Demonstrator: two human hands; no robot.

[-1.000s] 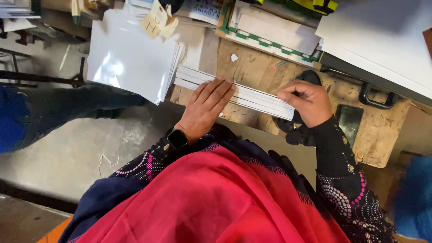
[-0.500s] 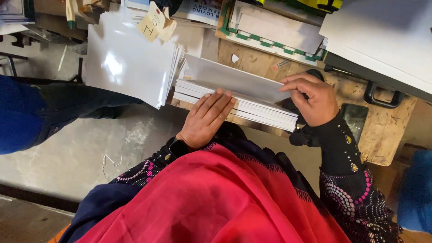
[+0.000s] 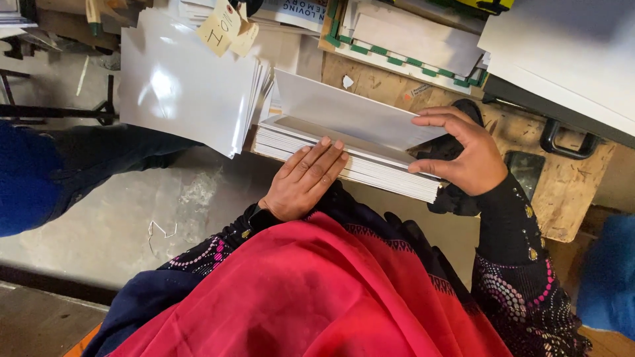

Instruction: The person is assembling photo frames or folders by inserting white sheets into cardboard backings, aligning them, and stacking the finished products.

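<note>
stack: white card sheets (image 3: 344, 155) lie on the wooden bench (image 3: 569, 192), near its edge.
left hand (image 3: 304, 178): fingers flat, pressing the near edge.
right hand (image 3: 466, 155): fingers wide, lifting the top sheet (image 3: 350, 112) at its right end.
handling: probably thin, glossy, slippery; better to hold by the edges.

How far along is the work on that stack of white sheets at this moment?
Done: the stack of white sheets lies squared on the wooden bench. In hand: the right hand lifts the top sheet at its edge while the left hand presses the stack's near side. Left: every sheet beneath lies flat, unlifted.
</note>
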